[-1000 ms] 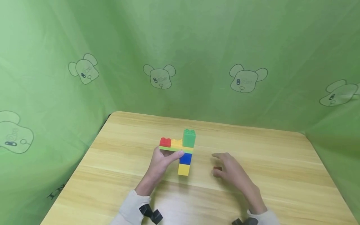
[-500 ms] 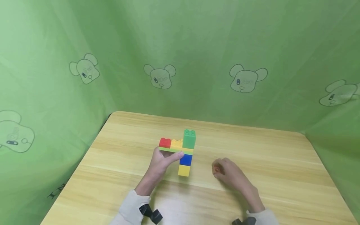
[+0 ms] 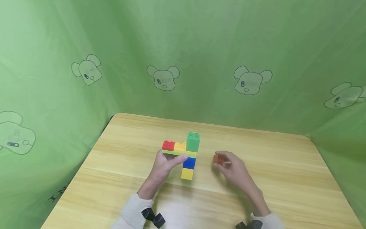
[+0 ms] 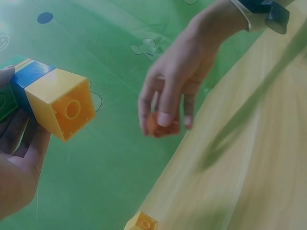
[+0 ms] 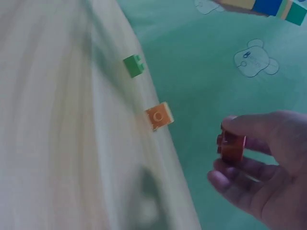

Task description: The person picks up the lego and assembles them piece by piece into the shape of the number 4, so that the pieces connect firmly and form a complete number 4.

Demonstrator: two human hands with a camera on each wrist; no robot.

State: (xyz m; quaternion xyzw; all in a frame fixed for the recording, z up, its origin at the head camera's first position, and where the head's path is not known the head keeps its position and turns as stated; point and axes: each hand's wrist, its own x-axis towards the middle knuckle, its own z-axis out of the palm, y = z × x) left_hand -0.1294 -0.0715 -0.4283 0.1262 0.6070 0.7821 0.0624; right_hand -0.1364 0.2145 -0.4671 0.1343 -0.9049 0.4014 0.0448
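Observation:
My left hand [image 3: 162, 164] grips a toy brick build [image 3: 188, 163] above the table, thumb across its front. Red and yellow studded bricks and a tall green brick top a flat lime and yellow layer; blue and yellow bricks hang below the right end. To the right of it, my right hand [image 3: 235, 167] pinches an orange-red brick [image 3: 218, 158] between thumb and fingers, apart from the build. The right wrist view shows the pinched brick [image 5: 232, 146] with its studs pointing left. Most of the left fingers are hidden behind the build in the head view.
In the right wrist view, a green brick [image 5: 134, 65] and an orange brick [image 5: 159, 116] lie on the wooden table [image 5: 57, 143] close to its edge. A yellow brick [image 4: 142, 222] shows at the bottom of the left wrist view. Green cloth [image 3: 200, 47] surrounds the table.
My right hand has closed its fingers on the orange-red brick and raised it up and slightly leftward. The left hand and the build have stayed nearly still.

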